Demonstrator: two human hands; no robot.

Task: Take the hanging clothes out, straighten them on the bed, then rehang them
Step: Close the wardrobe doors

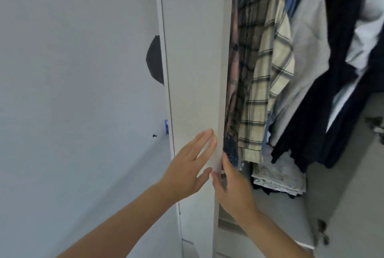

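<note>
White wardrobe door (195,60) edge between both flat, empty hands: left hand (187,172), right hand (232,189). Risk: fingers pinched, plaid shirt (261,70) snagged.

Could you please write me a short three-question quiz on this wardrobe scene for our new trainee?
1. True or false: the left hand lies flat on the wardrobe door.
2. Which garment hangs nearer the door: the plaid shirt or the dark garment?
3. What lies below the hanging clothes?

Key: 1. True. 2. The plaid shirt. 3. Folded clothes; neither hand, including the right hand, has a grip on a garment.
</note>
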